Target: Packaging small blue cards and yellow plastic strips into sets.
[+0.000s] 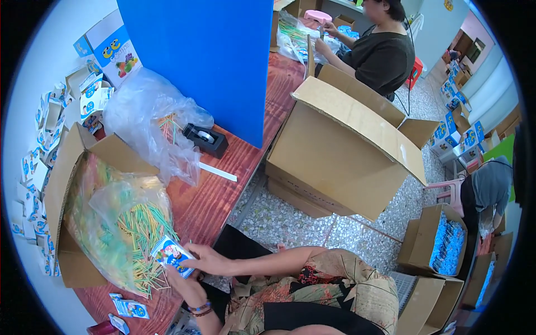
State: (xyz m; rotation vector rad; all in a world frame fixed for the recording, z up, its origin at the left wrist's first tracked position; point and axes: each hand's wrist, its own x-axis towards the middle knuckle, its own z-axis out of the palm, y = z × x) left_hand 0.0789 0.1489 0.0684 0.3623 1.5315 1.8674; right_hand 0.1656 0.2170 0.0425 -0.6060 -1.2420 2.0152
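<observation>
Both my hands are on a small blue-and-white printed packet (172, 255), near the edge of the red-brown table. My left hand (187, 286), with beaded bracelets on its wrist, grips the packet's lower end. From the other side, my right hand (207, 259) has its fingers closed on the packet's edge. Just beyond the packet, thin green, yellow and orange sticks (146, 226) spill from a clear plastic bag (106, 195) inside an open cardboard box (84, 262). More blue-and-white packets (131, 307) lie on the table below the box.
A black tape dispenser (206, 140) stands beside another clear bag (148, 106). A tall blue panel (201, 61) rises behind them. Small cartons (47, 139) are piled along the wall. A large cardboard box (335, 151) stands right of the table; a co-worker (379, 50) sits beyond it.
</observation>
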